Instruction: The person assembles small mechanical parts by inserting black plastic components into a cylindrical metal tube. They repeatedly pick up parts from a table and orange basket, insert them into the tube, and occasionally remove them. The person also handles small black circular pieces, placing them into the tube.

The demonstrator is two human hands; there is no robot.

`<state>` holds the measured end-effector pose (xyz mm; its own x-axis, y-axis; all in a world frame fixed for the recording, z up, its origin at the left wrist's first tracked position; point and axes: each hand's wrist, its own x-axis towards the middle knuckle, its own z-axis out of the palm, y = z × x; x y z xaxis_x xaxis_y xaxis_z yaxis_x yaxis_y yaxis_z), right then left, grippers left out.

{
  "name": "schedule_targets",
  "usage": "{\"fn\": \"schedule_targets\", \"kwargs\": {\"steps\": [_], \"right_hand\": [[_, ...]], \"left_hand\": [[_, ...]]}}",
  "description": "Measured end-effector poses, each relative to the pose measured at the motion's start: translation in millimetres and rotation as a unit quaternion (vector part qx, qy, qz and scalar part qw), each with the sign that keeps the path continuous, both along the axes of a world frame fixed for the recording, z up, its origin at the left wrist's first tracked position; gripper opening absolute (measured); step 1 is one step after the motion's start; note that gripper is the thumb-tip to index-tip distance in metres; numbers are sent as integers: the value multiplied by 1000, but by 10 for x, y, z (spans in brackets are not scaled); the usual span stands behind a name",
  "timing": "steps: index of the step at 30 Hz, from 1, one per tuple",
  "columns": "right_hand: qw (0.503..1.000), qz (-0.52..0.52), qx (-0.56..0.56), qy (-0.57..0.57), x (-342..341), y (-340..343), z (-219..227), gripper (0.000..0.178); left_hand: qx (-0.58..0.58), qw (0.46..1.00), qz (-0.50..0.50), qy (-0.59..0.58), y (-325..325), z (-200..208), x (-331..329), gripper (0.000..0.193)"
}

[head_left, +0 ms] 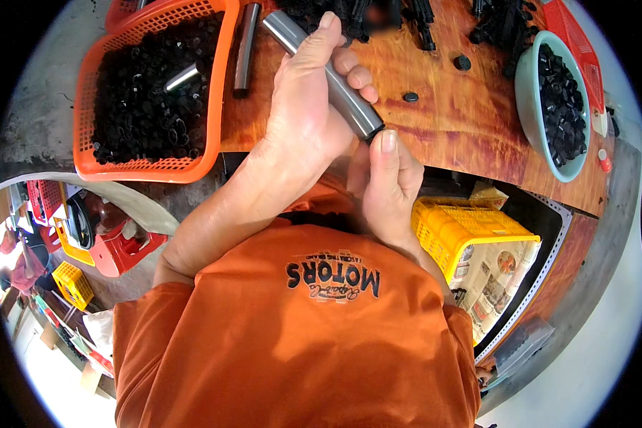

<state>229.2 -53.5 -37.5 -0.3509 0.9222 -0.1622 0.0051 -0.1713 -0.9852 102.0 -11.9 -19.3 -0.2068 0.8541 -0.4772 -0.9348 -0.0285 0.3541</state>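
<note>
My left hand (303,107) is wrapped round a shiny grey metal tube (351,100), its thumb lying along the side. The tube slants from upper left down to the right, over the wooden table edge. A black end piece (375,134) shows at its lower end. My right hand (389,178) pinches that black piece between thumb and fingers; the fingertips behind it are partly hidden. Left of my left hand, another metal tube (245,53) with a dark end lies on the table.
An orange basket (210,128) of small black parts, with a short metal tube (182,77) on top, stands at the left. A pale green bowl (528,107) of black pieces is at the right. Two black caps (462,63) lie on the table (449,128). Below is a yellow crate (435,232).
</note>
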Motion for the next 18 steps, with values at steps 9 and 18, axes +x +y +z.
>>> {"fn": "schedule_targets", "kwargs": {"steps": [9, 18], "right_hand": [[994, -32, -104, 33, -7, -24, -4, 48], [968, -35, -207, 138, -35, 56, 72, 48]], "left_hand": [[-72, 997, 5, -41, 15, 73, 30, 27], [50, 999, 22, 0, -70, -87, 39, 11]]}}
